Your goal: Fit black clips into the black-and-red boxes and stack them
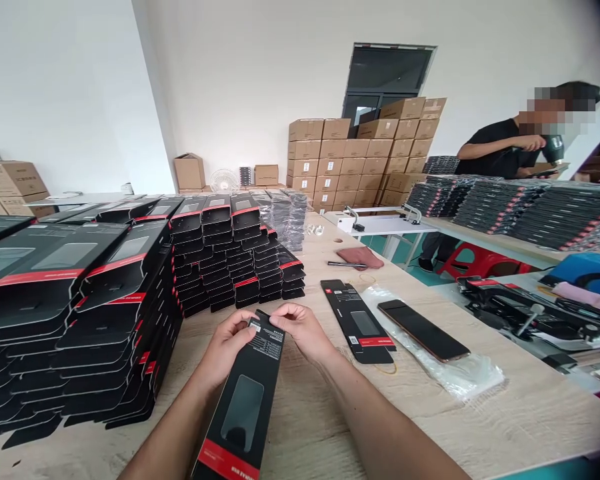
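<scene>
A long black box (260,373) with a red band and a clear window lies tilted in front of me, its far end between my hands. My left hand (230,343) grips the far end from the left, thumb on the printed face. At the top right corner, my right hand (296,327) pinches the end flap. To the right lies a flat black box (357,320), unfolded, with a red band. Beyond it a dark phone (423,328) rests on clear plastic bags (467,373).
Tall stacks of black boxes (125,293) stand at the left and ahead. A brown pouch (363,258) and a pen (347,265) lie on the wooden table (535,427). Cartons (350,157) line the wall. At the right, a person (505,147) holds a heat gun.
</scene>
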The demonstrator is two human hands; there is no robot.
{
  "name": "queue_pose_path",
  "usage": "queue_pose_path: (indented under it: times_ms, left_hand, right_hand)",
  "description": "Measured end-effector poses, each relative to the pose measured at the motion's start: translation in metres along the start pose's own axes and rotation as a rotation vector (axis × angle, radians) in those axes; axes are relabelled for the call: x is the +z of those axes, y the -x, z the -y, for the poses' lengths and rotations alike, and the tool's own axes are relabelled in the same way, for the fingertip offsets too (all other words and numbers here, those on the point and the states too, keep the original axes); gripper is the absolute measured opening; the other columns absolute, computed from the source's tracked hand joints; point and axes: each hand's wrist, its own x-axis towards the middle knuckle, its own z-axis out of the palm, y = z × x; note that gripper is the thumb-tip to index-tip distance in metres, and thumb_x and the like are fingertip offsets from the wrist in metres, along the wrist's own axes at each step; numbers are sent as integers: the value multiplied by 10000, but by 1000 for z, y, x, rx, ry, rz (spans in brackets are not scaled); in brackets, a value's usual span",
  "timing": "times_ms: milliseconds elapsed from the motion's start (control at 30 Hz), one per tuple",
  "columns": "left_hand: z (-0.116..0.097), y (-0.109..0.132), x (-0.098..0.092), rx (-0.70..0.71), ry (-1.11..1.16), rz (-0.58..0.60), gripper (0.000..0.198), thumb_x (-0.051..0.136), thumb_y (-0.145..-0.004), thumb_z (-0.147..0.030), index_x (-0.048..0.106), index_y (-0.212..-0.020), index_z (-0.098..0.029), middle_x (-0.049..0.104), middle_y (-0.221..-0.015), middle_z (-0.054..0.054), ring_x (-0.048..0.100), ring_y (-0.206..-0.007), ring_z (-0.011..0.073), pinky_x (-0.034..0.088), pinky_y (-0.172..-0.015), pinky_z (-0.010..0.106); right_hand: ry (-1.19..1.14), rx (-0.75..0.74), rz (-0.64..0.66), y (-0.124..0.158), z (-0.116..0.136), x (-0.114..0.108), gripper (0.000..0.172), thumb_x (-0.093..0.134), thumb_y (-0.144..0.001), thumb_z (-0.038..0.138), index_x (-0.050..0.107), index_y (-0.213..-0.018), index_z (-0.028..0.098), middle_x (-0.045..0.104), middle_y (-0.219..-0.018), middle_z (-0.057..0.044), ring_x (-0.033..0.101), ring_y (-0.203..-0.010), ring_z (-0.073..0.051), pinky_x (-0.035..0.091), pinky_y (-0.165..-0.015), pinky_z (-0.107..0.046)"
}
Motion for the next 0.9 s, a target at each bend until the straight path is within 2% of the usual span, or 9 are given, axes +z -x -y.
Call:
queue_pose_path:
  times_ms: [133,233,367,467,600,733,833,900]
  left_hand:
    - [3,1,1,22,-64,50,273,650,-770,-386,613,-957,-191,625,-810,13,540,-662,135,390,-602,231]
    - [3,2,1,41,-90,61,283,616,-802,-396,596,-1002,-197,612,-811,14,532,-668,134,386,-601,231]
    - [3,4,0,14,-99,36,431,608,-813,-391,501,-1207,-251,550,-735,-22,481,-590,113,364,-556,224]
    - [2,5,1,26,-111,16,519,616,-809,-388,457,-1289,-270,506,-694,-36,452,-569,110,347,-540,221]
    - [1,6,2,53,-121,28,459,607,-814,-390,533,-1244,-249,509,-699,-24,440,-583,114,337,-545,226]
    - [3,5,3,89,-139,24,372,594,-824,-385,601,-1160,-225,553,-750,-3,465,-632,126,357,-580,237]
    - [4,3,2,90,-86,17,363,610,-811,-392,612,-1129,-216,573,-759,1,480,-637,129,363,-586,237]
    - [4,2,1,90,-32,8,341,626,-796,-395,623,-1080,-206,593,-777,8,495,-645,132,372,-593,235]
  right_hand:
    - [-203,252,51,4,5,0,375,703,-708,520,623,-674,155,603,-580,6,519,-517,-109,397,-526,-249]
    - [-194,325,117,7,8,0,362,735,-683,495,629,-712,149,608,-599,4,515,-520,-107,375,-515,-238]
    - [-46,171,82,7,8,-1,325,800,-617,417,620,-665,151,587,-591,26,485,-537,-95,352,-535,-231]
    - [45,72,101,6,10,-2,300,791,-629,409,630,-657,158,594,-616,25,490,-582,-106,366,-583,-245]
    - [72,62,142,7,14,-3,299,765,-659,427,629,-638,162,580,-612,28,475,-590,-109,360,-595,-251]
    - [2,122,152,7,13,-3,311,756,-673,437,620,-623,162,565,-592,25,469,-567,-107,351,-567,-245]
    - [-48,162,143,8,13,-1,321,743,-685,462,630,-638,165,578,-605,20,490,-567,-112,366,-572,-251]
    - [-6,136,143,10,16,2,337,688,-735,500,670,-703,165,611,-650,2,522,-607,-129,393,-603,-265]
